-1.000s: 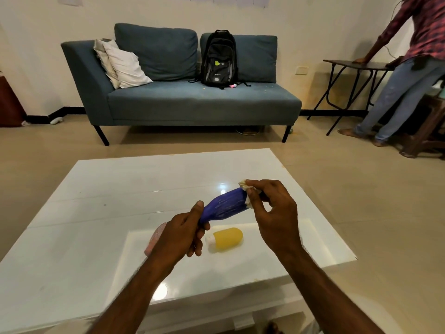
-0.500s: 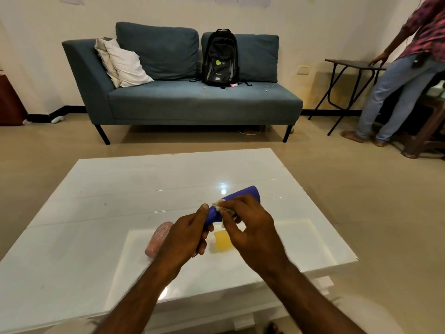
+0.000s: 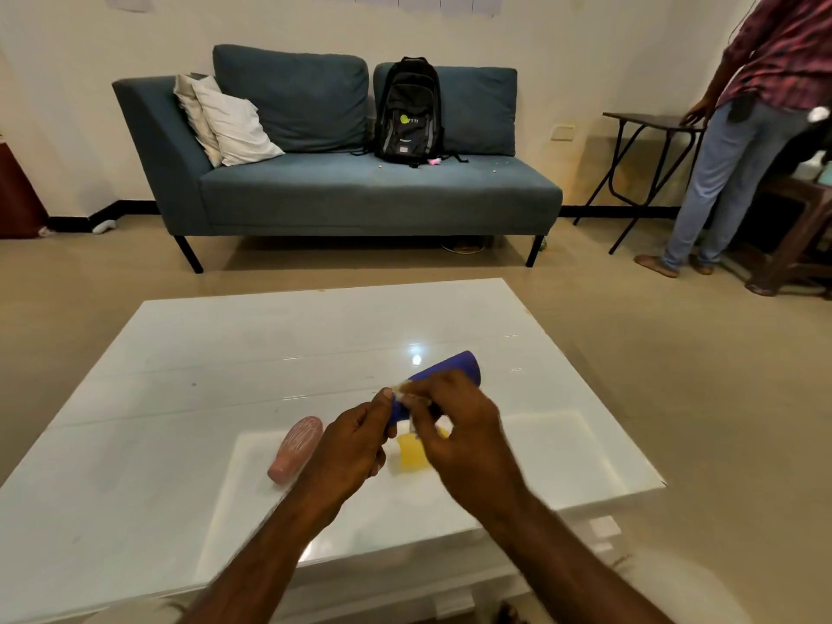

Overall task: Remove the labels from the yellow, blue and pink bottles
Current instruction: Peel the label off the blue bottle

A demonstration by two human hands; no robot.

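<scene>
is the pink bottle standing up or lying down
Lying down: the pink bottle rests lengthwise on its side on the white table, untouched by either hand.

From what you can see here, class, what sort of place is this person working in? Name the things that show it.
Probably a living room or lounge: a teal sofa with white cushions and a black backpack on it, and a low, glossy white coffee table in front.
</scene>
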